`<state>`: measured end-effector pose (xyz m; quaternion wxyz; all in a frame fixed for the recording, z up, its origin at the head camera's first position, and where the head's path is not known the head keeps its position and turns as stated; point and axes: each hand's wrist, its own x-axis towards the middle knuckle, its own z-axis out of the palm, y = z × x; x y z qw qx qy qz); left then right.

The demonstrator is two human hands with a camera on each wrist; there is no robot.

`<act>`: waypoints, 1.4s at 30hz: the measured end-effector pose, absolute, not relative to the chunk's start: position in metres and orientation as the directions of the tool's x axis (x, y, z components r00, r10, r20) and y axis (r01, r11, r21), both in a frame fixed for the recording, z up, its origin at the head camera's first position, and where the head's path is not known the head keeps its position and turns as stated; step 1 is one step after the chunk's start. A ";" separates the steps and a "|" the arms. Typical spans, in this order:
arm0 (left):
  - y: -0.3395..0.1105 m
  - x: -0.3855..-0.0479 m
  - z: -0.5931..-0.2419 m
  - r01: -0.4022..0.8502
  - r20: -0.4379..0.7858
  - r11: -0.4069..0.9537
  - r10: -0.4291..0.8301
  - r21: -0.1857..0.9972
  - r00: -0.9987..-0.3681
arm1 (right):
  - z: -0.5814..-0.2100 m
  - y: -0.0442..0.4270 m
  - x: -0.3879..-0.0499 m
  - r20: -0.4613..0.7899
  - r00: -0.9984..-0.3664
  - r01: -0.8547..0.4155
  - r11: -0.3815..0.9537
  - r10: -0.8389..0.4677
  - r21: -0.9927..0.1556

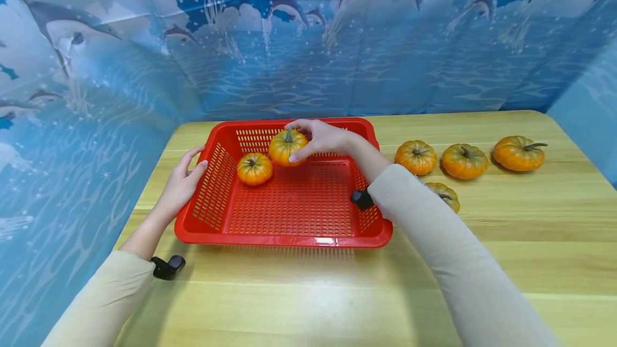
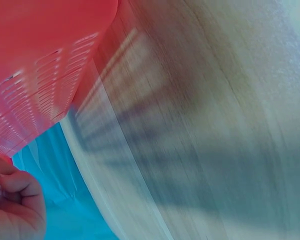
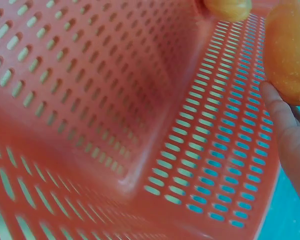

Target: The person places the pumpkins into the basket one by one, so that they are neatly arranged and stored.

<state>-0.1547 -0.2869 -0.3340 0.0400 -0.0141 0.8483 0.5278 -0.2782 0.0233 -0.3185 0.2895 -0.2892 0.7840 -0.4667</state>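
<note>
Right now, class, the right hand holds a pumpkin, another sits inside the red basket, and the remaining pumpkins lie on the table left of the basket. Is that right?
Not quite: the remaining pumpkins lie on the table right of the red basket, as the head view shows. The rest stands.

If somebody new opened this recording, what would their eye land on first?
Probably the bright red perforated basket on the left part of the wooden table, with an orange pumpkin held in front of its far wall by the right grip and a second pumpkin inside, toward its left end. Next come the blue dolphin-print backdrop behind the table and four more pumpkins to the basket's right.
</note>
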 end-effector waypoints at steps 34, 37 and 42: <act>-0.299 -0.163 -0.351 -0.022 -0.042 0.447 0.035 0.894 -0.998 | -0.355 0.014 -0.277 -0.306 -0.636 -0.286 0.584 -0.709 -0.760; -0.299 -0.163 -0.351 -0.033 -0.054 0.441 0.036 0.897 -0.998 | -0.355 0.015 -0.277 -0.316 -0.639 -0.286 0.598 -0.701 -0.749; -0.293 -0.159 -0.343 -0.044 -0.066 0.428 0.036 0.902 -0.997 | -0.353 0.016 -0.276 -0.338 -0.639 -0.268 0.612 -0.691 -0.744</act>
